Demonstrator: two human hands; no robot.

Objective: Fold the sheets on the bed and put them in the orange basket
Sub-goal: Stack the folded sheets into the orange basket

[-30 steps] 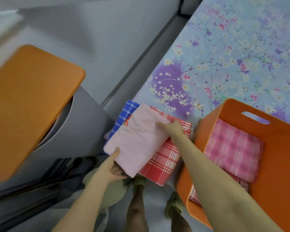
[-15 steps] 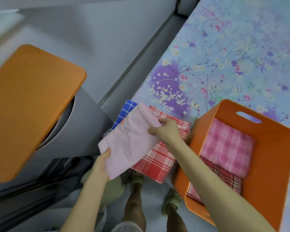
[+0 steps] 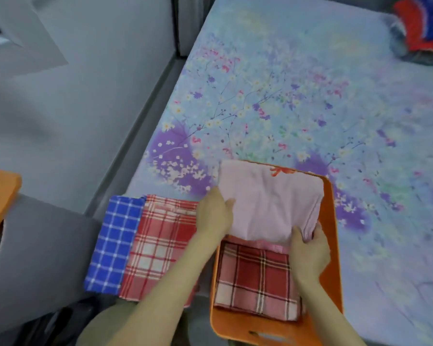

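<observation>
The folded pink sheet (image 3: 268, 208) lies across the far half of the basket (image 3: 331, 233). The hands hold it: the left hand (image 3: 215, 213) grips its left edge and the right hand (image 3: 308, 250) pinches its near right corner. A dark plaid sheet (image 3: 255, 278) lies under it in the basket. Just left of the basket, a red check sheet (image 3: 158, 245) and a blue check sheet (image 3: 115, 243) lie folded on the bed (image 3: 285, 96).

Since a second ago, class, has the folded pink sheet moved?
Yes. The pink sheet went right, off the red checked sheet and over the orange basket, held by the left hand and right hand.
</observation>
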